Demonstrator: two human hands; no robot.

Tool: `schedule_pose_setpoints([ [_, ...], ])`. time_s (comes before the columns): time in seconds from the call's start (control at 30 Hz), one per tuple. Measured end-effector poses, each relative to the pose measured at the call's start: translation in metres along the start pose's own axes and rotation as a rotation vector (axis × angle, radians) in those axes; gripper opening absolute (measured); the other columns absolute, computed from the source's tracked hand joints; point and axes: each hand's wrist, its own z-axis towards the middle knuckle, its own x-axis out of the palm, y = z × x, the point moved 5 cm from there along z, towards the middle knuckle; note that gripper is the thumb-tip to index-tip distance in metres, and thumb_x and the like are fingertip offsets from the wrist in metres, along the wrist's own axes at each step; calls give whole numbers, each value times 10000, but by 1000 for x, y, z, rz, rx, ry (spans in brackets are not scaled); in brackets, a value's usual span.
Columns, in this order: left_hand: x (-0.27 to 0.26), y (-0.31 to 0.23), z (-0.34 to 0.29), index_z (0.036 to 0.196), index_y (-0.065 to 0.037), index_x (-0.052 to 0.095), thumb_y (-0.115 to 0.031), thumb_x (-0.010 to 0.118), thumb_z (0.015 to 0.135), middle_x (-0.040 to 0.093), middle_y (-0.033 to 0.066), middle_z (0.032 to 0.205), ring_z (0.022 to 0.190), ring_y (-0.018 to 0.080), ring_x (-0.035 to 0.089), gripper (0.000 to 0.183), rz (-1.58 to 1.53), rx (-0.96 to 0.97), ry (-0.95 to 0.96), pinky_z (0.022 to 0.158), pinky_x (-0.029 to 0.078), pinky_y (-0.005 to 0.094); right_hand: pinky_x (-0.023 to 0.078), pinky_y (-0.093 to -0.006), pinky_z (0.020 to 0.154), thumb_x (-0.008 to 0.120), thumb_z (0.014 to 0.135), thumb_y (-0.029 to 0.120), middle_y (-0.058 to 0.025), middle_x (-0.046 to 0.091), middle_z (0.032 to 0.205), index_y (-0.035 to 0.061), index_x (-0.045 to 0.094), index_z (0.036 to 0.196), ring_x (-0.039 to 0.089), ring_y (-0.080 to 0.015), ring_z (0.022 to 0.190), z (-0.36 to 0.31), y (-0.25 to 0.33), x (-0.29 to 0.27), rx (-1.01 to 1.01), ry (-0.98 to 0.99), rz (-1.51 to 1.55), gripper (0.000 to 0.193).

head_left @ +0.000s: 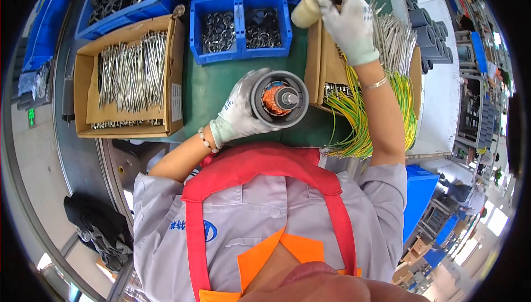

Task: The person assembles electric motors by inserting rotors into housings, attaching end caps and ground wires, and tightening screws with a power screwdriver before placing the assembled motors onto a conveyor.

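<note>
My left hand [239,107], in a white glove, is wrapped round the side of a grey cylindrical motor housing [302,115]. Its open end faces up, showing copper windings [270,101] and a metal shaft end [288,99] inside. At the upper right, my gloved right hand [349,28] grips a cream-coloured cylinder [306,12], perhaps a mallet head; part of it is hidden behind the fingers. This cylinder is above the left edge of a cardboard box [314,61], apart from the housing.
Thin metal rods fill a left carton [176,75]. Small metal parts lie in twin blue bins [240,53]. Rods [395,39] and yellow-green wires [362,130] crowd the right carton. Grey cylinders [427,39] stand farther right. The green tabletop [207,83] shows between the cartons.
</note>
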Motion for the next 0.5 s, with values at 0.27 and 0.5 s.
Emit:
schedule_pose_setpoints([
  [0.27, 3, 22, -9, 1396, -11, 454, -294, 842, 580, 534, 216, 1364, 1288, 427, 480, 947, 85, 90, -97, 1123, 352, 499, 528, -379, 775, 620, 890, 77, -134, 651, 876, 33, 540, 1287, 656, -282, 823, 2, -59, 14, 155, -124, -122, 408],
  [0.5, 3, 21, -2, 1376, 0, 471, -370, 881, 568, 560, 214, 1339, 1251, 420, 515, 979, 72, 153, -93, 1096, 383, 499, 495, -310, 720, 550, 877, -1, -60, 565, 834, 5, 550, 1240, 567, -171, 755, 0, -44, 12, 226, -156, -145, 363],
])
